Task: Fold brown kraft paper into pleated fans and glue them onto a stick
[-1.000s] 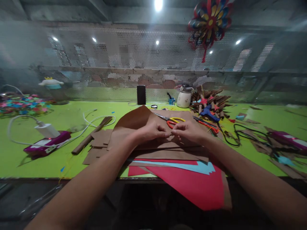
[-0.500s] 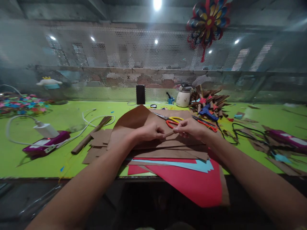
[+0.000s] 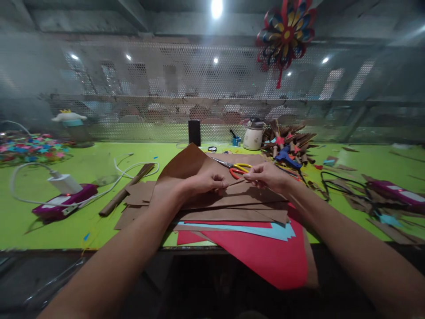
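Left hand (image 3: 211,182) and right hand (image 3: 268,175) each pinch a thin brown strip (image 3: 235,182) (both tips hidden in the grip) above brown paper (image 3: 232,200) near the worktop (image 3: 20,226) front edge. Right hand partly masks the scissors (image 3: 223,163). Red sheet (image 3: 279,257), part-covered, overhangs that edge. Dark upright object (image 3: 194,133) near the far edge: unidentified.

The one view, head-worn, looked forward and down from above the near edge of the wide, flat, bright-green table (image 3: 25,223). The bare left hand (image 3: 212,182) and bare right hand (image 3: 267,175) lay close, near mid-frame; farther off, the grey perforated screen (image 3: 206,84) faced the camera, the space behind it seemingly too hazy to read.
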A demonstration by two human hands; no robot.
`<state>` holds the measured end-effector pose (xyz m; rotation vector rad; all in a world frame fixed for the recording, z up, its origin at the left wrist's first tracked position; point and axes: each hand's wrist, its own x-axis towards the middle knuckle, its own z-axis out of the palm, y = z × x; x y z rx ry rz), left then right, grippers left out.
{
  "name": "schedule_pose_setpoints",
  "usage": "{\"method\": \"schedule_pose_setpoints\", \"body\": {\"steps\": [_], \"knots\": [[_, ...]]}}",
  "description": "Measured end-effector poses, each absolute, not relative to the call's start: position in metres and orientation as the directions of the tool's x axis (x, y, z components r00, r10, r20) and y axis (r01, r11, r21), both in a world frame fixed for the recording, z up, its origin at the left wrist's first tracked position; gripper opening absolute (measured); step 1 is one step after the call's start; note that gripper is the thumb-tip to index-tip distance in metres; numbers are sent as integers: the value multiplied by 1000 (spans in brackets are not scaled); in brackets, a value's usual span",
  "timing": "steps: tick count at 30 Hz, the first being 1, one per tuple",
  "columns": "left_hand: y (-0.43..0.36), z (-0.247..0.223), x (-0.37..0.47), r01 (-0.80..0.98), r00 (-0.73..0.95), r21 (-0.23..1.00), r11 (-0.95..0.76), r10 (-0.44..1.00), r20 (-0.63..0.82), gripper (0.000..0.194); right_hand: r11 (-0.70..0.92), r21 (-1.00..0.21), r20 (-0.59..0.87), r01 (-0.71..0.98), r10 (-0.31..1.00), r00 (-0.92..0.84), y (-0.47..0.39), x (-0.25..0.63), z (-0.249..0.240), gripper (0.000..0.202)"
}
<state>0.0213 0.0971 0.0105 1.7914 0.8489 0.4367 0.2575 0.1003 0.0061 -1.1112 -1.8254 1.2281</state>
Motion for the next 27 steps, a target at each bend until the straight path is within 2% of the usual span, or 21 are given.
{"method": "schedule_pose_setpoints", "body": {"steps": [3,5,9,12,14,21,27], "knots": [[90,14,23,248,689,965,-85,716,-115,28,225,-937,100,265,905,-414,100,259,8,37],[85,18,26,214,682,974,-80,726,-90,27,231,-939,112,256,907,-407,100,259,9,37],[82,20,30,259,647,940,-221,763,1,30,219,-943,110,250,916,-386,98,256,9,38],[86,18,30,374,607,877,-300,794,13,25,222,-942,116,253,921,-373,96,253,9,37],[88,17,29,376,610,871,-316,792,25,23,233,-941,137,245,925,-356,93,250,10,38],[86,15,28,234,619,964,-122,784,-52,25,207,-972,154,107,915,-374,88,244,17,38],[84,18,30,219,611,973,-68,787,-83,25,183,-979,142,88,926,-349,89,245,17,36]]}}
